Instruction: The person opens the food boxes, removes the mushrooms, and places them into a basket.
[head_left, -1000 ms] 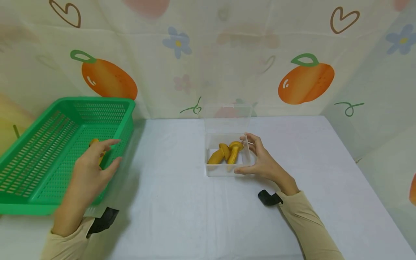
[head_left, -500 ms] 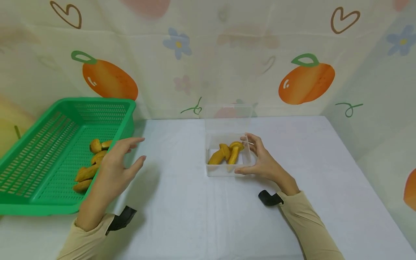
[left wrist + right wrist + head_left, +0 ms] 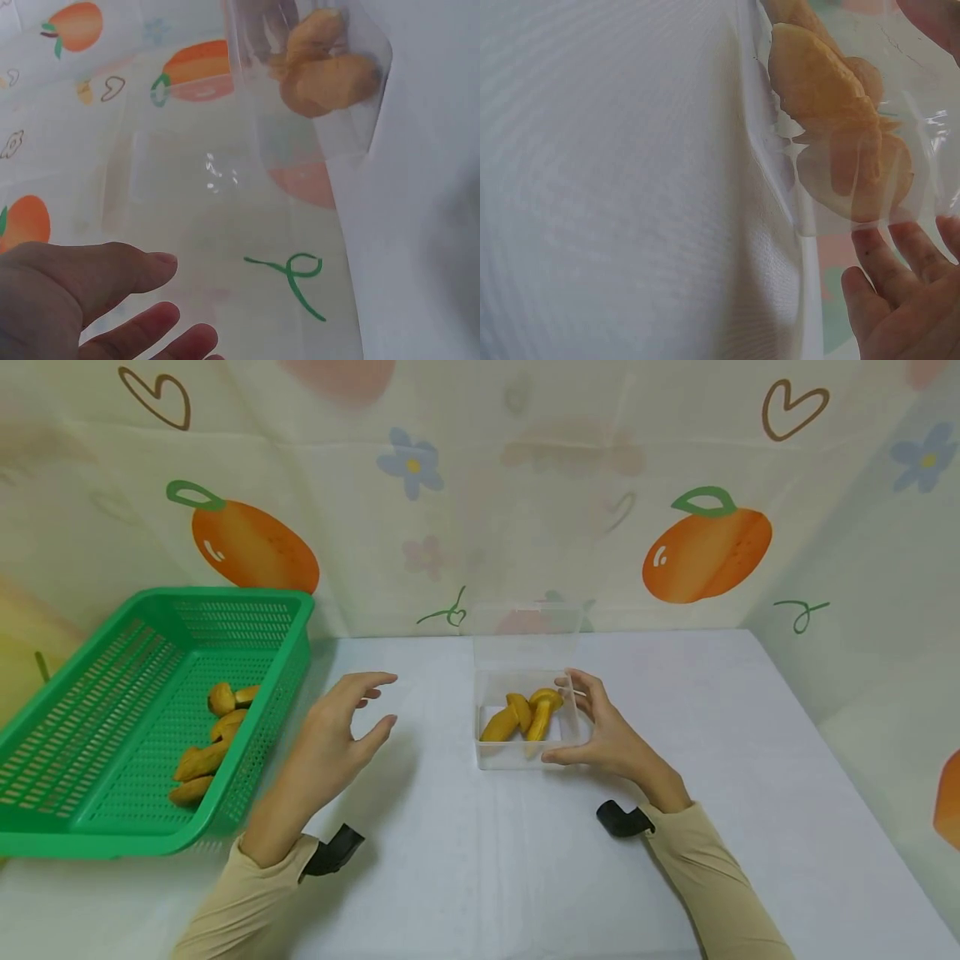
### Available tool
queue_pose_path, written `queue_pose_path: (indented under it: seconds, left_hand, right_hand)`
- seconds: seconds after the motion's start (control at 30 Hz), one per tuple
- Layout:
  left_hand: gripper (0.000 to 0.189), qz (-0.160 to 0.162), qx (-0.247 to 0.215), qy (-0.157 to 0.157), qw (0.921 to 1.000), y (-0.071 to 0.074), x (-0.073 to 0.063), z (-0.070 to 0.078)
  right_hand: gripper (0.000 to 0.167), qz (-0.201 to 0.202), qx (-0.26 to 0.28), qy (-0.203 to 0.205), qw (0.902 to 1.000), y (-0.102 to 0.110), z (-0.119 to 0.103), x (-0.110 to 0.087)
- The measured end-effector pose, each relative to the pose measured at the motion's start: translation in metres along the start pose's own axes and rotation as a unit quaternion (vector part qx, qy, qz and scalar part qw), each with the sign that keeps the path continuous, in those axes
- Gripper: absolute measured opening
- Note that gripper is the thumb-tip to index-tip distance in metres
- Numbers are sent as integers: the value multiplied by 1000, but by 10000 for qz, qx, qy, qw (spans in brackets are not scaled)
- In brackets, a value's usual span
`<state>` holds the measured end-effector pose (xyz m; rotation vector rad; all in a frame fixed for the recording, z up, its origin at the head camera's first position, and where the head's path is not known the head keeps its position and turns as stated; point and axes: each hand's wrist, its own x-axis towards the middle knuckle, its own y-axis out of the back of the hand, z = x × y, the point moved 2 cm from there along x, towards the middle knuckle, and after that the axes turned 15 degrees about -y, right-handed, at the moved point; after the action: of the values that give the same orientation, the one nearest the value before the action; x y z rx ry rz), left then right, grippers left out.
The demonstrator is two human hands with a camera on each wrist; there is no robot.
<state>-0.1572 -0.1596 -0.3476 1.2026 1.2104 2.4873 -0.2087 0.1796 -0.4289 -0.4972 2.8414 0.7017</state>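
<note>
On the far left, my left sleeve point(image 3: 264, 878) passes near the green basket point(image 3: 288, 647), so an outward swing of the forearm may catch the rim and jolt the loose mushrooms point(image 3: 201, 761) inside. Next, my left hand point(image 3: 330, 745) hangs above the table point(image 3: 435, 868) with thumb and fingers apart, holding nothing; a fast move to its right could strike the clear box point(image 3: 498, 756) and shove it toward my other hand. The raised lid point(image 3: 525, 647) appears free to drop if the box is jarred. At the right, my right hand point(image 3: 611, 739) grips the box, thumb at the near wall, fingers round the far right corner; excess pressure may flex the walls, and a slack hold may let the box slide. Reference positions: the basket lies left of my left hand; the box sits between my hands, well apart from my left fingertips and touching my right ones; its two mushrooms point(image 3: 514, 713) lie inside, left of my right fingers, the lid standing beyond.
</note>
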Motion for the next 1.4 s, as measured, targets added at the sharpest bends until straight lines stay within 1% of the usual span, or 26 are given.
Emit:
queue_pose_path:
  seconds: [0.13,0.4,0.7,1.13,1.3,1.4]
  left_hand:
    - [46,-35,-156,-8,9999,-7,6,3]
    - [45,-209,-492,110,9985,-16,19,10]
    - [45,-434,-782,135,9959,-32,31,18]
    - [46,-798,-970,168,9919,-56,43,26]
    - [44,-975,-1039,271,9894,-65,46,27]
    - [44,-1108,-1002,330,9882,-70,47,28]
  right_hand:
    - [119,2,-8,-17,10000,0,0,0]
    - [119,-4,-8,-107,9999,0,0,0]
    - [119,3,-28,-119,9999,0,1,-1]
    - [119,10,-56,-140,9999,-1,0,0]
    - [119,6,-20,-142,9999,-1,0,-1]
    - [119,-12,10,-101,9999,-1,-1,-1]
